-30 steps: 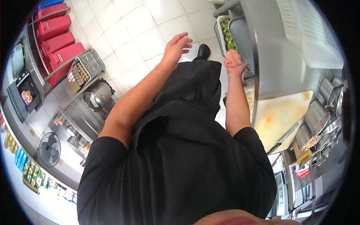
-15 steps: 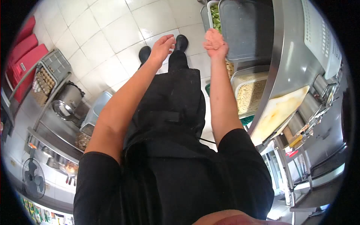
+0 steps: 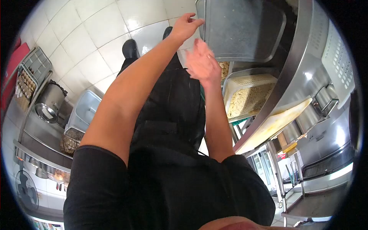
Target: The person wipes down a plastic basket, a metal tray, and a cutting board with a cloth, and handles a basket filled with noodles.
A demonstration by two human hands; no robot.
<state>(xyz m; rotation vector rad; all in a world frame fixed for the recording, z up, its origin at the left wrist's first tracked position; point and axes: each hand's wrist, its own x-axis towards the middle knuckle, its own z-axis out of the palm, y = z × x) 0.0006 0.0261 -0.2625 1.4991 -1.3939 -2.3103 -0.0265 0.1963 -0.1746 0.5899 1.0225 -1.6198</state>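
Observation:
My right hand (image 3: 204, 67) holds a lump of pink, raw-looking meat (image 3: 201, 55), blurred by motion, in front of the apron; the lump hides most of the fingers. My left hand (image 3: 186, 27) is above and left of it, palm down, fingers apart, with nothing visible in it. Its fingertips overlap the left rim of a large grey tray (image 3: 245, 30); whether they touch it cannot be told. Below the tray, a cream basket (image 3: 249, 80) holds pale noodles (image 3: 245, 100). A smaller part of some yellowish food (image 3: 224, 71) shows beside it.
A steel counter (image 3: 295, 57) runs along the right, with a stained cutting board (image 3: 276, 126) and a white perforated basket (image 3: 339, 57). At left are egg trays (image 3: 25, 86), a steel pot (image 3: 50, 103) and a pale blue-grey tub (image 3: 87, 107). Tiled floor (image 3: 103, 27) lies ahead.
The view has turned toward the right-hand shelf, bringing the grey tray and noodles closer. My left hand has moved right to the tray's rim. My right hand, still with the meat, has come nearer my body.

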